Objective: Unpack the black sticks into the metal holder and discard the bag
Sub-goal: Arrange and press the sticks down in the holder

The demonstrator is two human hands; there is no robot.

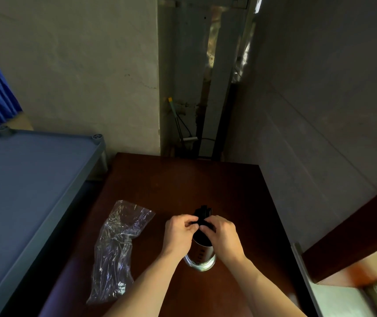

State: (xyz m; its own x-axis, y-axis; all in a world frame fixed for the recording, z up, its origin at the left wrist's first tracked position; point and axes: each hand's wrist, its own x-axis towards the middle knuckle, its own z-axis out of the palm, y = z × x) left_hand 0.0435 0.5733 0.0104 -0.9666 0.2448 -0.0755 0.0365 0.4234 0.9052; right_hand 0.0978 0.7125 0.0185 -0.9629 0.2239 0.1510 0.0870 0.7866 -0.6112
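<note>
The dark brown bench [183,179] fills the lower middle of the view, its far edge butting against a pale wall and a narrow gap with pipes at 12 o'clock. At 9 o'clock from the bench stands a grey-blue shelf unit [22,179] with a flat top and round corner posts. At 4 o'clock a reddish-brown window frame [354,248] slants in from the right edge.

On the bench, at 9 o'clock from the hands, lies the clear plastic bag [116,248], crumpled and stretched lengthwise from near to far, lying flat and apart from both hands. Whether anything remains inside it cannot be told.

Both forearms reach in from the bottom edge and meet near the middle of the bench. The left hand [179,232] has its fingers curled, thumb and fingertips pinching the bundle of black sticks [202,213] from the 9 o'clock side. The right hand [223,236] mirrors it from the 3 o'clock side, fingers also curled and pinching the same bundle. The two sets of fingertips are almost touching each other across the sticks.

The metal holder [200,257] stands upright on the bench directly beneath the hands, at 6 o'clock from the bundle, a shiny cylinder with small slots in its wall. The sticks rise out of its mouth, their upper ends showing above the fingers at 12 o'clock.
</note>
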